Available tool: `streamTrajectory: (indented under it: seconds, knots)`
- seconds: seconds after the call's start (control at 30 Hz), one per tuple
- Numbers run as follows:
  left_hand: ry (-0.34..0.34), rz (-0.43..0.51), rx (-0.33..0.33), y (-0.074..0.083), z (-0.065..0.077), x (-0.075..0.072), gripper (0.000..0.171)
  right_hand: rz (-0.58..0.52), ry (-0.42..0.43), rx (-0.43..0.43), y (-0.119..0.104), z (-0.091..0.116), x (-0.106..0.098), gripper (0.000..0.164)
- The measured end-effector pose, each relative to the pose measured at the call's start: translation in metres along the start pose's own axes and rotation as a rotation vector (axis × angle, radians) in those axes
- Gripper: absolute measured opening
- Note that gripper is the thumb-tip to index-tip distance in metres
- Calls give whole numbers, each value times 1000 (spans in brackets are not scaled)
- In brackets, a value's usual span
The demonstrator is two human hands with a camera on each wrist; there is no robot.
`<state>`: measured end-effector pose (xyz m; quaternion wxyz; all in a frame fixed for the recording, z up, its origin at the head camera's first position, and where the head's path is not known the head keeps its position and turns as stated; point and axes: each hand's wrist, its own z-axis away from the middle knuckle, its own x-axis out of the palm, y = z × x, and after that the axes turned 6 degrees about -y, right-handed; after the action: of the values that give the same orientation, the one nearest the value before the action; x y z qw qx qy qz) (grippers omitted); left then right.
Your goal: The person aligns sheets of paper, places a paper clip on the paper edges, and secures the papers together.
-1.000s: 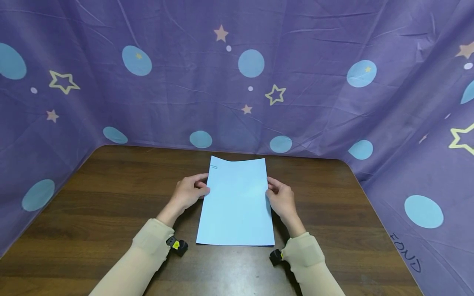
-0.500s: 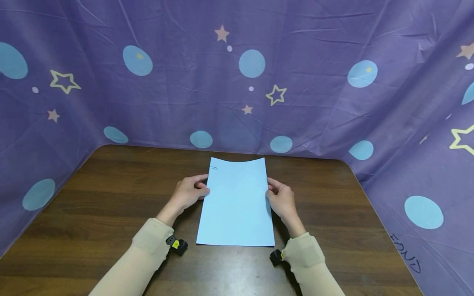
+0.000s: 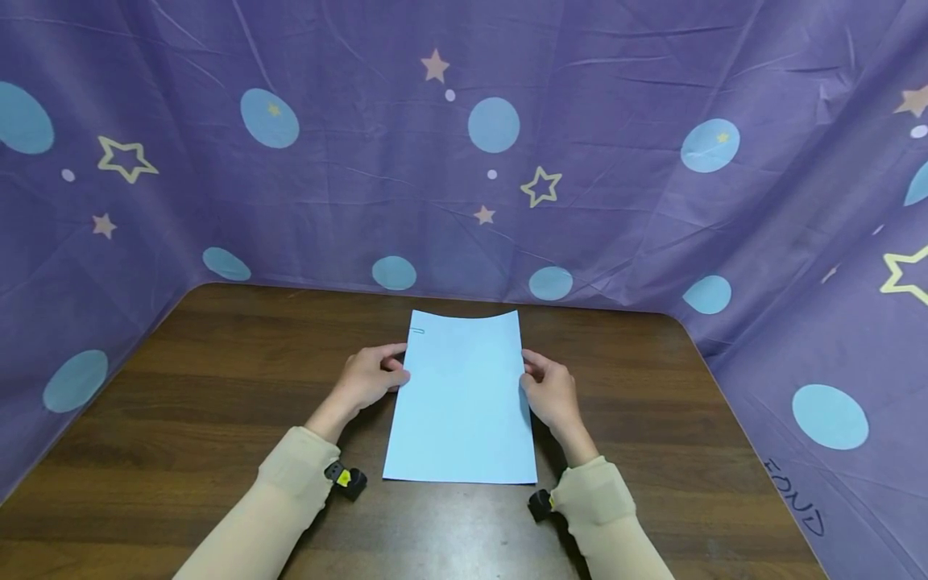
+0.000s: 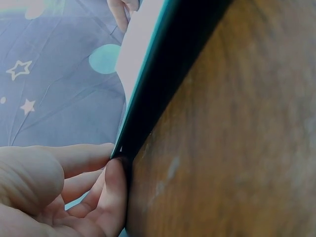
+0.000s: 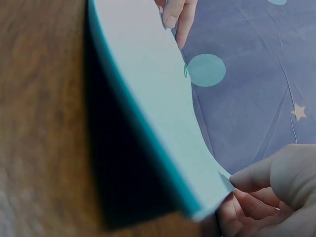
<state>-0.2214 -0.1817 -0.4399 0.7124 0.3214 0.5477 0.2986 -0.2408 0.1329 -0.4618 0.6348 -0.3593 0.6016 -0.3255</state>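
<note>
A light blue paper sheet [image 3: 464, 395], or a thin stack of them, is held between both hands in the head view. Its far edge dips in the middle and its sides curve up. A small green paper clip [image 3: 418, 331] sits at its far left corner. My left hand [image 3: 366, 377] pinches the left edge between thumb and fingers; my right hand [image 3: 553, 391] pinches the right edge the same way. In the right wrist view, the paper [image 5: 148, 84] bows above the tabletop, with dark shadow beneath it. Some fingers are hidden behind the paper.
The brown wooden table [image 3: 181, 435] extends around the paper on all sides. A purple curtain [image 3: 348, 185] with stars and blue dots stands along the table's back and sides. Small black cameras [image 3: 353, 483] are strapped at both wrists.
The paper's far edge has shifted very slightly toward me and now curves more evenly. Both hands keep their grip and have barely moved.
</note>
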Motion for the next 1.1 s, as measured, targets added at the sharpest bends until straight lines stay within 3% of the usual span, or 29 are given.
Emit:
streamTrajectory:
  seconds: [0.67,1.1]
  knots:
    - [-21,-24,-13,1,-1,-2,57,12,-24,7,1,2,-1,44]
    - [-40,7,-12,-1,-2,-3,55,41,-19,14,0,2,-3,42]
